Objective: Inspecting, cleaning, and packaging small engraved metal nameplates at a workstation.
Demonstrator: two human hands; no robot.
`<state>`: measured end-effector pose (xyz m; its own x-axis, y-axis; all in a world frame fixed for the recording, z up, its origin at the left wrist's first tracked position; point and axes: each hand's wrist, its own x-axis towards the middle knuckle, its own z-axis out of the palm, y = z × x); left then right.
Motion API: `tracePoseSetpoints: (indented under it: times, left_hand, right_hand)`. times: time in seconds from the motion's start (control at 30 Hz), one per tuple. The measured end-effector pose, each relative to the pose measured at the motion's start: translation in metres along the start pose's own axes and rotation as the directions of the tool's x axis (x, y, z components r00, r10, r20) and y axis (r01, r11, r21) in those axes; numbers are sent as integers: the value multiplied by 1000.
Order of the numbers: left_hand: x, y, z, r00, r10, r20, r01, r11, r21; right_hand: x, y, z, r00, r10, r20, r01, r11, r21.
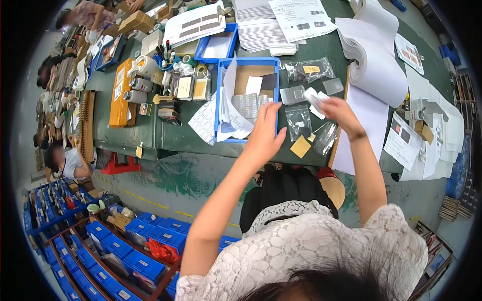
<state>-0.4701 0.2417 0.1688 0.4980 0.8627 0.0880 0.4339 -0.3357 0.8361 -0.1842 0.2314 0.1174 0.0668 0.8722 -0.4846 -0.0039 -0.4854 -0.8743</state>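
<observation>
My right hand (342, 116) is closed on a small bundle of white slips (315, 98), slightly blurred, above the green table. My left hand (267, 133) is empty with its fingers apart, over the near right edge of a shallow blue tray (275, 67). Inside that tray lie sheets of small labels (244, 106), a white card (254, 85), a dark card (269, 81) and a curled white sheet (229, 95). Between my hands are a clear square case (292, 95), a clear zip bag (298, 119) and a yellow square of paper (300, 146).
A thick roll of white sheets (374, 75) lies to the right. Clear bags (326, 138) rest near the front edge. Bottles (135, 96), an orange box (119, 95) and a second blue tray (217, 44) stand left and behind. Blue bins (145, 266) fill racks behind me; another person (73, 163) sits left.
</observation>
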Motion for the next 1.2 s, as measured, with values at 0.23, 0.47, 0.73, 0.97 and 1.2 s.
tracePoseSetpoints:
  times: [0.23,0.47,0.73,0.97,1.2]
  left_hand:
    - [37,-53,-3,885,-417,204,213,756,619]
    - [32,-101,-30,863,-404,303,26,634,773]
    - [42,-102,-24,929,-163,333,-196,547,814]
    - [48,-115,-26,935,-170,311,-67,776,627]
    - [52,-94,-12,903,-344,256,39,661,749]
  right_hand:
    - [-124,132,-145,949,177,-262,-191,981,-30]
    - [-132,192,-192,889,283,-360,-344,932,-118]
    - [-122,211,-209,921,143,-362,-295,863,-410]
    - [-113,215,-207,916,-35,-399,-242,746,-621]
    - [-112,222,-210,909,-21,-416,-255,760,-597]
